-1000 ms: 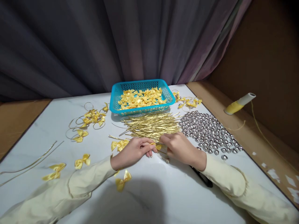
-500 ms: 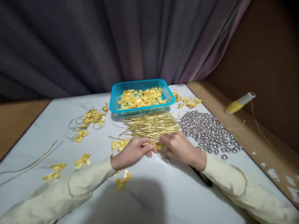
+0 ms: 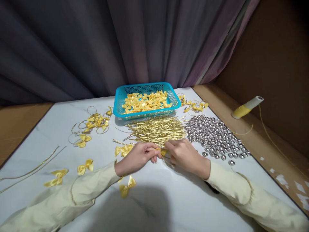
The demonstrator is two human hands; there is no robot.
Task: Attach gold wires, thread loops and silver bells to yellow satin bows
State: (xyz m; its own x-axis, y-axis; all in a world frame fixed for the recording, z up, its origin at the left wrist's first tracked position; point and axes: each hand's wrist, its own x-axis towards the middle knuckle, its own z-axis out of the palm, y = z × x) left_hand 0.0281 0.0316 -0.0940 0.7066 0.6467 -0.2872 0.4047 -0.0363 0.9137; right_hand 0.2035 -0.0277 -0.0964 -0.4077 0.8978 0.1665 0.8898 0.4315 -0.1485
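We look down at a white table where two bare hands meet near the middle. Our left hand has thumb and fingertips pinched together on a small yellow bow, which sits between the two hands. Our right hand is curled just beside it, fingers bent downward; we cannot tell what they grip. Behind the hands, a blue plastic basket with perforated walls holds a heap of satin bows, spread across its floor, with some blue showing through. Outside the basket, gold strands lie piled before it, and silver bells spread to the right of the strands.
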